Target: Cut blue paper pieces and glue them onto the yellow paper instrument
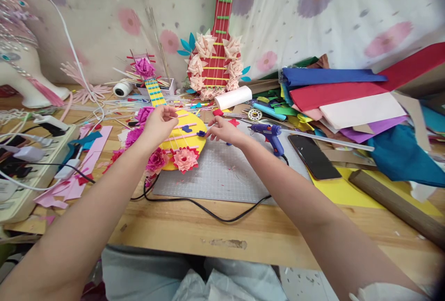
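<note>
A small yellow paper guitar (191, 119) lies on the grey cutting mat, its neck pointing away and left. Pink and magenta paper flowers (156, 159) line its left and lower edges. Pink strips and thin strings cross the body, with dark blue paper pieces (187, 128) on it. My left hand (160, 124) is at the body's upper left, near the neck, its fingers bent round toward the strings; the fingertips are partly hidden. At the right rim, my right hand (224, 132) has its fingers apart, close beside a small dark blue paper flower (200, 133).
A blue glue gun (269, 135) lies on the mat (225, 178), its black cord (215, 216) looping along the front. Right of it are a phone (313, 157) and stacked coloured sheets (351, 97). A larger red paper guitar (217, 67) stands behind. Power strips (41, 171) are left.
</note>
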{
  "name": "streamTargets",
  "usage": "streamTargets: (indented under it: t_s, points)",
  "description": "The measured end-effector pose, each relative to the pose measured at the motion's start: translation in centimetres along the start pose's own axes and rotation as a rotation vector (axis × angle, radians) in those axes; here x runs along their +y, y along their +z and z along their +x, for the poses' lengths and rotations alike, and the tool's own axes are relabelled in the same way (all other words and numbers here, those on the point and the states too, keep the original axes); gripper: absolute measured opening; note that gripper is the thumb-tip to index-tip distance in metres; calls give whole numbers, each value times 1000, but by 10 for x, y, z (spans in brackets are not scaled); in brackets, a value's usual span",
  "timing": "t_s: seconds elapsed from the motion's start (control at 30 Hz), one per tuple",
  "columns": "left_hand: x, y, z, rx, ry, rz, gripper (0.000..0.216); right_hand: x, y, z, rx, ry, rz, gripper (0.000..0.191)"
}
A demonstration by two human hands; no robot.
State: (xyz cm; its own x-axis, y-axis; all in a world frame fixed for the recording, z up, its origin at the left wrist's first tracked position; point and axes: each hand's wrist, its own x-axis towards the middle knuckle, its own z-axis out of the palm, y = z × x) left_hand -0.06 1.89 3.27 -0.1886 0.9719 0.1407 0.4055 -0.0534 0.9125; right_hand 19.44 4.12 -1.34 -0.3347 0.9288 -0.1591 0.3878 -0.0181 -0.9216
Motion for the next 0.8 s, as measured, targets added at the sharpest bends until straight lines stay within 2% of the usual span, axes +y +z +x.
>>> streamTargets:
  t_s: [0.17,0.23,0.47,0.8]
  points:
    - [-3,0,3,12,20,15,25,14,4,-4,126,-269,-181,25]
    - [-4,0,4,15,28,12,24,19,9,-5,179,-324,-238,25]
    - [-6,1,5,9,25,18,25,26,24,-2,246,-321,-207,27]
    - [-3,4,5,13,32,21,23,23,27,1,275,-296,-206,30]
